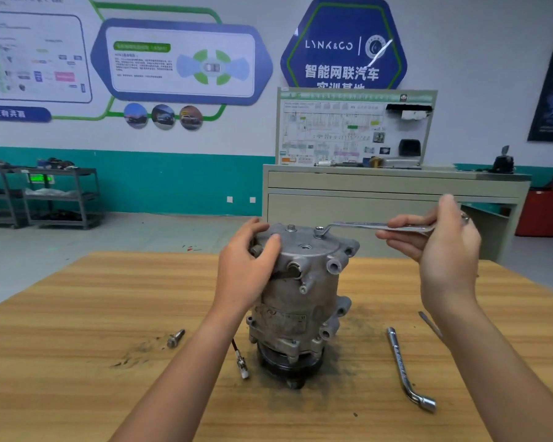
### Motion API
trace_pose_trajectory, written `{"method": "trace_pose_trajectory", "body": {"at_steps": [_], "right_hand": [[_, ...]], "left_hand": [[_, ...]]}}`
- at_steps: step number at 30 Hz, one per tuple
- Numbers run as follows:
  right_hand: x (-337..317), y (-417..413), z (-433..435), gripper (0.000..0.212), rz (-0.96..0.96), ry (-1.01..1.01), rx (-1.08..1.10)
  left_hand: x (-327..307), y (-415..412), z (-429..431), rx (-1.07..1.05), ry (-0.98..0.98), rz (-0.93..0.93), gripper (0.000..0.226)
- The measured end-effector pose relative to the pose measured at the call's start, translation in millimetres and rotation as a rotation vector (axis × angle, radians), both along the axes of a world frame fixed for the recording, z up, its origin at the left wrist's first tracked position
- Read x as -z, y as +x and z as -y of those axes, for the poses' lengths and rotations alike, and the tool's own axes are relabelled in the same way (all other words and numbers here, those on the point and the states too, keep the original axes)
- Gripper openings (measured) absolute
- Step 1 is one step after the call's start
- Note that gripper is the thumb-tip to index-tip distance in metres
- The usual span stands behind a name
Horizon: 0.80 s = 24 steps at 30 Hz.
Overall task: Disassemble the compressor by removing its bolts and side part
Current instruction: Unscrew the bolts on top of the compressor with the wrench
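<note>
The compressor [296, 301] stands on end mid-table [77, 346], nearer the far edge. One loose bolt [175, 338] lies toward the left edge; at least two remain in the end cover [304, 247], so the side part is not yet off. The left hand [248, 266] grips the cover's rim, and the right hand [444, 250] pinches a spanner [374, 225] with its ring over a seated bolt [320, 232]. A socket wrench [403, 365] lies to the right, clear of the work.

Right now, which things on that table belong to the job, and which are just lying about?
In use: compressor, held by the left hand; ring spanner in the right hand, on a top bolt; loose bolt.
Lying about: L-shaped socket wrench; cabinet behind.
</note>
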State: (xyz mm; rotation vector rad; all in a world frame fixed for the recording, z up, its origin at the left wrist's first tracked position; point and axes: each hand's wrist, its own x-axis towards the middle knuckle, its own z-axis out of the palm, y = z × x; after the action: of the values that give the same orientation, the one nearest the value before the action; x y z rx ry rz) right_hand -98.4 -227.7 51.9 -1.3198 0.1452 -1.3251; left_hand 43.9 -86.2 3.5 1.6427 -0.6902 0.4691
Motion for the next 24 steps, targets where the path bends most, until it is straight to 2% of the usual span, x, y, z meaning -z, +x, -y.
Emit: {"method": "trace_pose_trajectory", "body": {"at_steps": [5, 7, 9, 11, 13, 15, 17, 24], "right_hand": [[3, 1, 8, 0.045, -0.014, 0.084, 0.02], [9, 1, 9, 0.037, -0.001, 0.138, 0.01], [14, 1, 8, 0.037, 0.003, 0.161, 0.019], [13, 2, 5, 0.036, 0.008, 0.099, 0.071], [8, 6, 0, 0.034, -0.001, -0.061, 0.167], [0, 11, -5, 0.041, -0.017, -0.212, 0.227], [-6, 16, -7, 0.048, -0.031, -0.263, 0.235], [4, 12, 3, 0.034, -0.044, -0.036, 0.27]], "left_hand": [[4, 2, 0, 0.064, -0.081, -0.218, 0.038], [5, 3, 1, 0.083, -0.099, -0.25, 0.04], [6, 3, 3, 0.079, -0.101, -0.252, 0.039], [7, 1, 4, 0.077, -0.103, -0.247, 0.039], [7, -1, 5, 0.07, -0.107, -0.237, 0.039], [8, -2, 6, 0.058, -0.112, -0.225, 0.041], [10, -2, 6, 0.044, -0.097, -0.202, 0.042], [15, -3, 8, -0.014, -0.071, -0.133, 0.043]]}}
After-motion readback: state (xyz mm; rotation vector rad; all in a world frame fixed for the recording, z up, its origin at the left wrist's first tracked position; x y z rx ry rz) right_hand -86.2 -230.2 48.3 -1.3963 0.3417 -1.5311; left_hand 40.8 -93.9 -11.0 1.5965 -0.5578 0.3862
